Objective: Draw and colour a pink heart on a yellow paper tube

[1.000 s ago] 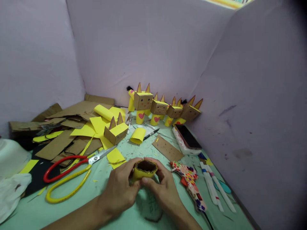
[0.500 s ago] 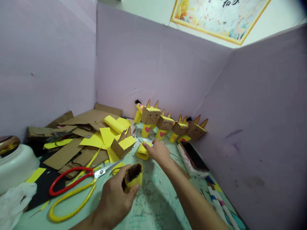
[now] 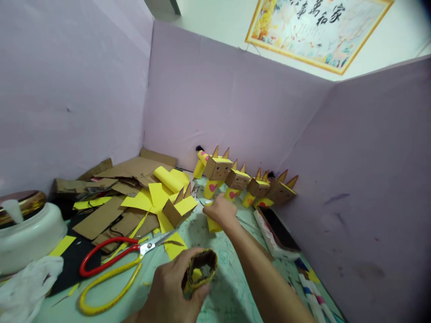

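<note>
While the left hand (image 3: 173, 282) was closed round a tube (image 3: 213, 274), the right hand (image 3: 221, 210) covered a roll (image 3: 214, 226) beyond that grip, its own hold unclear; scissors (image 3: 144, 248) lay leftward.

1. Scissors (image 3: 150, 246): smooth, shiny metal blades; glossy, plastic-looking red and yellow handles.
2. Cardboard (image 3: 97, 219), behind the scissors: matt brown, with rough edges.
3. Paper (image 3: 137, 200), also behind the scissors: yellow, matt, mostly smooth.
4. Tube (image 3: 188, 289), right of the scissors: matt yellow outside, rough brown cardboard-like inside.
5. Jar (image 3: 32, 244), left of the scissors: smooth, glossy white.
6. Bag (image 3: 32, 287), left of the scissors: thin, crinkled, plastic-looking.
</note>
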The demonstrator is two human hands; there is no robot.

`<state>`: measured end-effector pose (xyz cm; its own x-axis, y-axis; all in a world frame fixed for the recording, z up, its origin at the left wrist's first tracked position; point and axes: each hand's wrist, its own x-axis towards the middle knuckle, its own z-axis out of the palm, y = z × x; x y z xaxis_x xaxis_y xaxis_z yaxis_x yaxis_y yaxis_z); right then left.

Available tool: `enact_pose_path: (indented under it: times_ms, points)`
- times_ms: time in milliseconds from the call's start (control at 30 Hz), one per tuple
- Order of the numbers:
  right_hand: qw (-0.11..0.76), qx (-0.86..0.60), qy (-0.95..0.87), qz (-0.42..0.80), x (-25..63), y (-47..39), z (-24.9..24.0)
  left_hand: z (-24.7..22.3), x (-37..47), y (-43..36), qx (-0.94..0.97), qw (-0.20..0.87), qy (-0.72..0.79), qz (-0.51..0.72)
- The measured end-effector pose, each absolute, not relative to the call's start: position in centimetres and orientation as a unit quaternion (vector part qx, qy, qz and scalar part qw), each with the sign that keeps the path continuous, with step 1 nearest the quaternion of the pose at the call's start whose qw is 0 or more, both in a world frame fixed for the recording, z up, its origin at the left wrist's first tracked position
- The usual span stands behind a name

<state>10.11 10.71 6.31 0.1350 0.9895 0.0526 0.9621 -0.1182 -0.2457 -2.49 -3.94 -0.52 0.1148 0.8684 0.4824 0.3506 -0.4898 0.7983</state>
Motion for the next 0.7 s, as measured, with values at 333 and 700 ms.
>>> enact_pose_path:
  times_ms: [333, 700]
  points:
    - [0.58, -0.432, -0.563, 0.401, 16.8, 0.0, -0.9, 0.7, -1.7, -0.9, 0.657, 0.304, 0.518, 0.455]
    - [0.534, -0.429, -0.563, 0.461, 14.9, -0.7, -2.1, -0.5, -0.8, -0.3, 0.715, 0.386, 0.425, 0.398]
